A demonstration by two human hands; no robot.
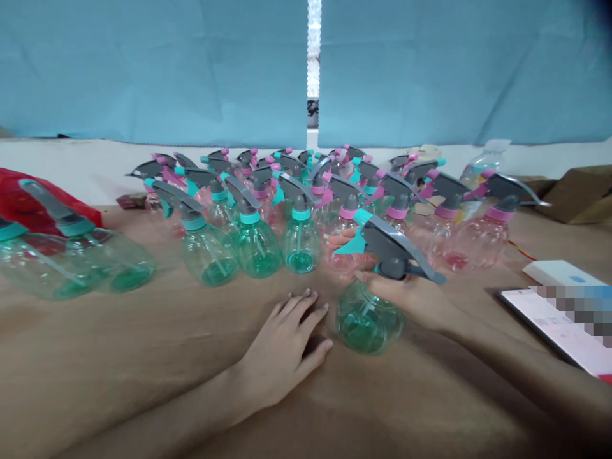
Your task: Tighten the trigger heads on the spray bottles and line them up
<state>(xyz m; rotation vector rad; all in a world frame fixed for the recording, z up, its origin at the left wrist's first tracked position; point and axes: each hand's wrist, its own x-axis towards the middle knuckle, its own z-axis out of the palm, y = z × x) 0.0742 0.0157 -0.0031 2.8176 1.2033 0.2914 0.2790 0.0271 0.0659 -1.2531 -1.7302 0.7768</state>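
My right hand grips the neck of a green spray bottle with a grey trigger head and teal nozzle, standing upright on the brown table. My left hand lies flat on the table just left of that bottle, fingers apart, holding nothing. Behind them stand several assembled spray bottles in rows, green ones to the left and pink ones to the right.
Two green bottles stand at the far left before a red bag. A phone and a white box lie at the right. Cardboard sits at the far right. A blue curtain hangs behind.
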